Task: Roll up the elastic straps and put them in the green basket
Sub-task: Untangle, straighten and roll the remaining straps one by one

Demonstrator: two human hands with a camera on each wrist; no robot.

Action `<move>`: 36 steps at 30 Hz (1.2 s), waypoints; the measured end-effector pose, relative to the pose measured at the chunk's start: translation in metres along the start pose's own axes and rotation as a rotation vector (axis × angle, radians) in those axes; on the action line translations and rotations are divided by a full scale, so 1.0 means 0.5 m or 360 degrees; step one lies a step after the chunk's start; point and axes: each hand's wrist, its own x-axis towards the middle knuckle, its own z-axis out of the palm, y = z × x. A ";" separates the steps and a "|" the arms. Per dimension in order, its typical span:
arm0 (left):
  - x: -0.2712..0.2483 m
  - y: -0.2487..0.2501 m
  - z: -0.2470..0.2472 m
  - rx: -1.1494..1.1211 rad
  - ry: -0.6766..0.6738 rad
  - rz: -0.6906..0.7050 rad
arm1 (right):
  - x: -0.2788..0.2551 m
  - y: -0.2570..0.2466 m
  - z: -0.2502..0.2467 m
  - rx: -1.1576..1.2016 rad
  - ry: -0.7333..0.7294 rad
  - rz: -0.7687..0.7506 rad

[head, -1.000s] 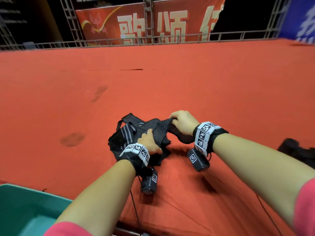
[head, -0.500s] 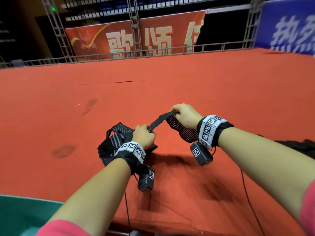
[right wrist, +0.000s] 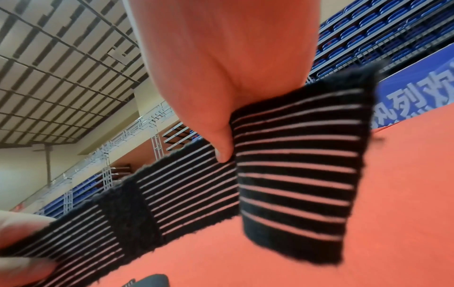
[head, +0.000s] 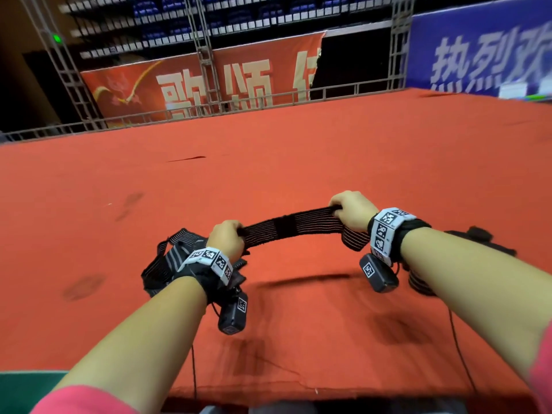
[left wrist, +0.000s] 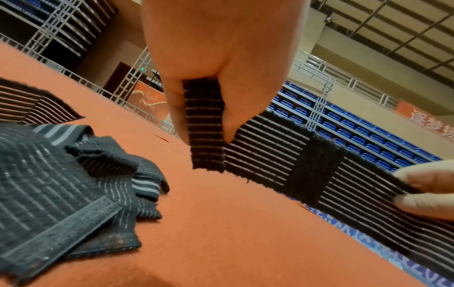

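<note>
A black elastic strap with thin pale stripes and a plain black patch in its middle hangs stretched above the red carpet between both hands. My left hand pinches one end, whose short tail points down. My right hand pinches the other end, and a longer striped tail hangs below it. A heap of further black straps lies on the carpet just left of my left hand. A corner of the green basket shows at the bottom left edge.
Red carpet covers the wide surface ahead. More dark straps lie behind my right forearm. A metal railing and banners close off the far edge. Cables hang from both wrist cameras.
My hands have drawn apart, the right one going right and up. The strap has come clear of the heap and now spans taut between them. The head view has tilted up.
</note>
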 end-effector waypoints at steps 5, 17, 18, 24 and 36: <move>-0.011 -0.035 -0.006 0.0082 -0.0002 -0.0091 | -0.021 0.048 -0.002 -0.0124 -0.0044 0.0141; -0.075 -0.120 -0.018 -0.0180 0.0102 -0.0436 | -0.115 0.094 -0.007 -0.0058 -0.0167 0.0251; -0.085 -0.124 -0.017 -0.0226 0.0103 -0.0474 | -0.126 0.098 -0.008 -0.0026 -0.0160 0.0270; -0.148 -0.134 -0.003 -0.1110 0.0075 -0.0780 | -0.185 0.110 0.013 0.0285 -0.0022 0.0425; -0.240 -0.165 0.054 -0.0969 -0.0011 -0.0629 | -0.273 0.149 0.090 0.0797 0.0064 0.0618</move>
